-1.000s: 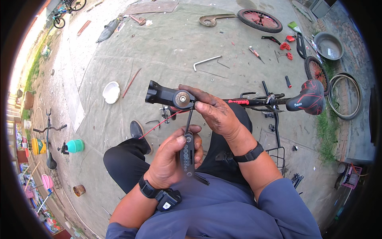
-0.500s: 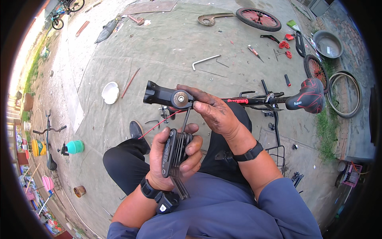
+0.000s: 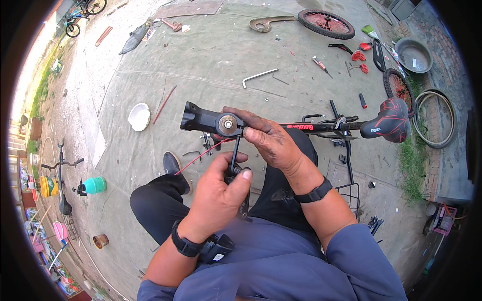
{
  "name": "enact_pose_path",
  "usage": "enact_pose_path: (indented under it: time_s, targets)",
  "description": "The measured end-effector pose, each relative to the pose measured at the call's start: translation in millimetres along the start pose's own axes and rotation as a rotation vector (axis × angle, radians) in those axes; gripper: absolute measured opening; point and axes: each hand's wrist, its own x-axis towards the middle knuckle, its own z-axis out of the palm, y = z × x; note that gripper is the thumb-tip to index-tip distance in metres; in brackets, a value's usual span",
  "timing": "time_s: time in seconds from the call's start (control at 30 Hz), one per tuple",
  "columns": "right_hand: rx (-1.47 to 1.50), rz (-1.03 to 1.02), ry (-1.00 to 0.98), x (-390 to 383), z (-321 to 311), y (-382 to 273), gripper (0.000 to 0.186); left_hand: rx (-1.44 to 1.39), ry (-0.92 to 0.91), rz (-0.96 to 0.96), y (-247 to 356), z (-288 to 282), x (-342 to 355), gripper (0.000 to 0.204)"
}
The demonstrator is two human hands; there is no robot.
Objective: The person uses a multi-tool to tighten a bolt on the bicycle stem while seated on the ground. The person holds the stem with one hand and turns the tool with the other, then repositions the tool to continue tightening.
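Now pinching the black stem (image 3: 205, 119) near mid-frame with the right hand (image 3: 273, 143), seemingly bracing it against twisting; just below, curling the left hand (image 3: 216, 193) round the multi-tool (image 3: 244, 206), apparently to angle its key (image 3: 235, 149) up to the stem.

Outdoors; daylight, brightest at upper left of frame. Floor (image 3: 123, 168): grey-green, seamed, across centre. Bare dirt (image 3: 60, 113) along left. Green grass (image 3: 412, 173) at right; worn brickwork (image 3: 444, 42) at upper right, wall or paving unclear.
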Motion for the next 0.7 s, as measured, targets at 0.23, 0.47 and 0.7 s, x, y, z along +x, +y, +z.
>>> enact_pose_path:
  time_s: [0.23, 0.47, 0.7]
  targets:
    - [0.019, 0.006, -0.004, -0.5, -2.8, 0.7, 0.055, 0.460, 0.123, 0.181, 11.2, 0.2, -2.5, 0.045]
    - [0.042, 0.027, -0.006, 0.3, -1.6, 0.9, 0.054, 0.154, 0.070, 0.018, 12.5, 1.3, -12.5, 0.038]
    - [0.092, 0.015, -0.005, 1.3, -3.9, 5.2, 0.053, -0.393, -0.068, -0.182, -0.1, -4.2, -5.7, 0.036]
